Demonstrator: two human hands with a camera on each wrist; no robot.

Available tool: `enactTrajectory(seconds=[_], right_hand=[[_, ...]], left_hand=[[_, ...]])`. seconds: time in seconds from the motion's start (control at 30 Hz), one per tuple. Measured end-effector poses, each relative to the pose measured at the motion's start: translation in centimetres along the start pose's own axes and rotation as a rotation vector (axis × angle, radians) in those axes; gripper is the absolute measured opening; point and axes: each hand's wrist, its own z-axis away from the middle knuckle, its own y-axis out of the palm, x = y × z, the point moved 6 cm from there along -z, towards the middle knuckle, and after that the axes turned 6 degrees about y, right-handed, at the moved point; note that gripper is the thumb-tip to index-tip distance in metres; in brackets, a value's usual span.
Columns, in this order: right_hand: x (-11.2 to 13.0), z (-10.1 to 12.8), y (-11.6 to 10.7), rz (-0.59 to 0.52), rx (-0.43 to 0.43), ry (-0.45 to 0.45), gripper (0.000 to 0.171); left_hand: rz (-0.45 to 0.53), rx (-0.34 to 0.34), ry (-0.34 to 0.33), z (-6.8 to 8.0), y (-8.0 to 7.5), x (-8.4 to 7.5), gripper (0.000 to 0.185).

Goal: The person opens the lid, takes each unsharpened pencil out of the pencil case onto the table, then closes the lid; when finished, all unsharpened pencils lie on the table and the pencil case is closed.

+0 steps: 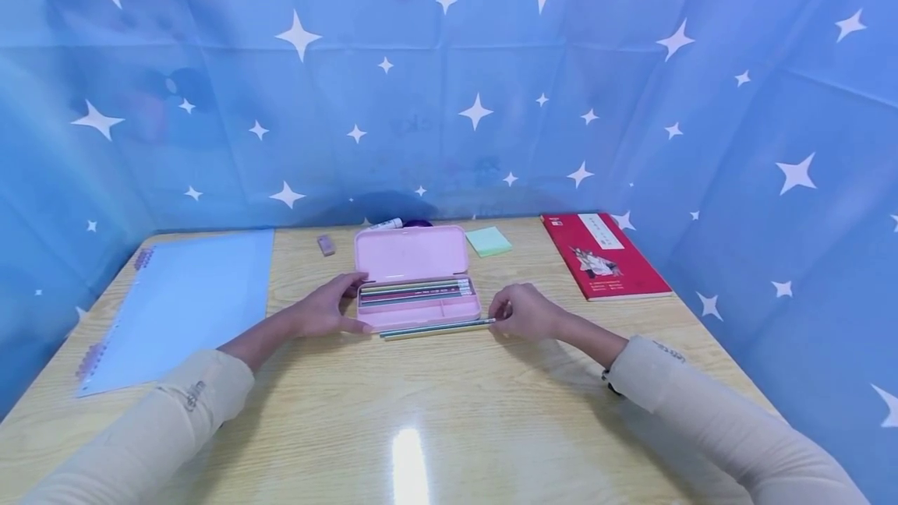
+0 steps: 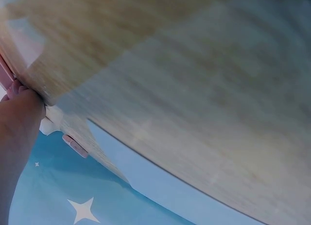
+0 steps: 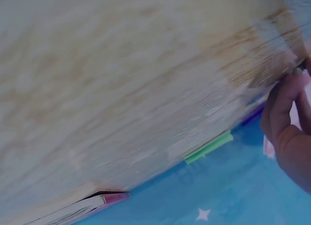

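Loose pencils [image 1: 436,329], centre of frame, along the front of the open pink pencil case [image 1: 410,252]: right ends pinched by the right hand [image 1: 528,312], left hand [image 1: 326,306] at the case's left end, thumb and fingers spread; best handled, in judgement, bunched and level, clear of the front wall, case steadied. Surface: wood-grain table [image 1: 337,419], glare at bottom centre, blue sheet [image 1: 189,294] at left, green sticky notes [image 1: 489,241] above centre, red book [image 1: 603,256] at right. Surround: blue star-patterned curtain [image 1: 421,154], filling the upper frame.
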Motion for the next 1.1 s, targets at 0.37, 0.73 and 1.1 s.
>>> enactTrajectory(seconds=[0.37,0.73,1.1], right_hand=[[-0.1,-0.3,0.0,-0.005,0.065,-0.007,0.005],[1.2,-4.3,-2.1,-0.045,0.011,-0.05,0.021],[4.1,-8.0,0.6,0.036,0.018,-0.107,0.019]], left_hand=[[0.003,0.006,-0.01,-0.2,0.2,0.2,0.108],[0.0,-0.001,0.009,0.0,-0.1,0.1,0.107],[0.006,0.007,0.011,0.0,0.1,0.0,0.104]])
